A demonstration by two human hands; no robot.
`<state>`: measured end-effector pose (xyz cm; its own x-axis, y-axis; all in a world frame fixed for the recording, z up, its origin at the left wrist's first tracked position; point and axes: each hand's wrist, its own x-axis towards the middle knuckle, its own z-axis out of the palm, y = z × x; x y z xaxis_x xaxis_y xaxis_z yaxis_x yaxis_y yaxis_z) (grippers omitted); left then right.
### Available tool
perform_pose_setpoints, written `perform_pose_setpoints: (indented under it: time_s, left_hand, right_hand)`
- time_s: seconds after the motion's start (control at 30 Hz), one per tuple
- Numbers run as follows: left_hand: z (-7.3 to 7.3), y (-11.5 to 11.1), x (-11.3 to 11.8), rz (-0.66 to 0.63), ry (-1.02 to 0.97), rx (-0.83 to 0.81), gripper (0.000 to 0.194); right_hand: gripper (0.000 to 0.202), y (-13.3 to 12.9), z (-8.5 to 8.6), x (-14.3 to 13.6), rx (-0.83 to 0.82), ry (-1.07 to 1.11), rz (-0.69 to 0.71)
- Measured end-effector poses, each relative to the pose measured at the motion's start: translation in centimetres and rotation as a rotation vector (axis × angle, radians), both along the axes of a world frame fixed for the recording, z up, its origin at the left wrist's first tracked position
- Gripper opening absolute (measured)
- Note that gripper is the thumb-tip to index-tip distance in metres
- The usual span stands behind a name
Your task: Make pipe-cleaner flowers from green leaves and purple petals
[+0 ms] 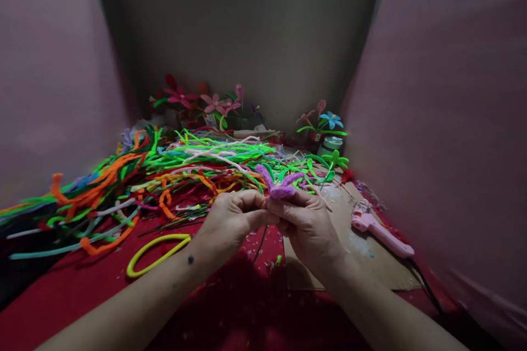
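Note:
A purple pipe-cleaner flower (281, 191) with a pale yellow centre is held up in front of me, its petals spread. My right hand (307, 222) pinches it at the base, thumb and fingers closed just under the petals. Close against it, my left hand (236, 219) is closed too, thumb and forefinger pressed together at the flower's underside. Whatever sits between the left fingertips is hidden. Below the hands a thin dark stem (260, 244) slants down over the red cloth.
Many loose pipe cleaners (206, 156) are heaped across the back and left. A pink glue gun (382, 233) rests on a cardboard sheet (313, 269) at right. A yellow loop (158, 241) lies by my left forearm. Finished flowers (214, 103) stand along the back, with a jar (330, 145).

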<state>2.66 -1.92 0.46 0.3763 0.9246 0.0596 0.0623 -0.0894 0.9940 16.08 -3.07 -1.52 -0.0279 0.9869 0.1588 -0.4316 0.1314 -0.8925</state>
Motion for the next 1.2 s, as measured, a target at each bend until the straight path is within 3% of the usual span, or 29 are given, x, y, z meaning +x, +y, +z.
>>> perform_pose_setpoints:
  time_s: [0.13, 0.3, 0.63, 0.8, 0.93, 1.0, 1.07, 1.2]
  left_hand:
    - [0.1, 0.4, -0.6, -0.041, 0.004, 0.029, 0.012]
    - [-0.2, 1.7, -1.5, -0.27, -0.058, -0.015, 0.01]
    - [-0.6, 2.1, -1.9, -0.31, -0.077, -0.111, 0.006]
    - [-0.1, 1.7, -1.2, -0.132, -0.041, 0.032, 0.009]
    - [0.0, 0.6, -0.4, 0.174, -0.133, 0.207, 0.024]
    - [-0.2, 0.0, -0.1, 0.293, -0.095, 0.323, 0.016]
    - [-0.4, -0.5, 0.2, 0.333, -0.011, 0.409, 0.009]
    - [-0.7, -1.0, 0.5, 0.323, 0.064, 0.502, 0.014]
  right_hand:
    - [0.005, 0.0, 0.9, 0.1, 0.002, 0.008, 0.142]
    - [0.008, 0.1, 1.5, 0.8, 0.009, -0.044, 0.281]
    - [0.014, 0.3, 1.3, 0.5, 0.0, -0.093, 0.203]
    - [0.016, 0.5, 1.0, -0.1, -0.042, 0.013, 0.033]
    - [0.016, 0.7, 0.7, -0.5, -0.068, 0.036, -0.073]
    - [0.016, 0.7, 0.4, -0.7, -0.063, 0.049, -0.105]
    - [0.017, 0.8, 0.1, -0.9, -0.042, 0.061, -0.131]
    - [0.016, 0.8, -0.2, -1.1, -0.021, 0.065, -0.132]
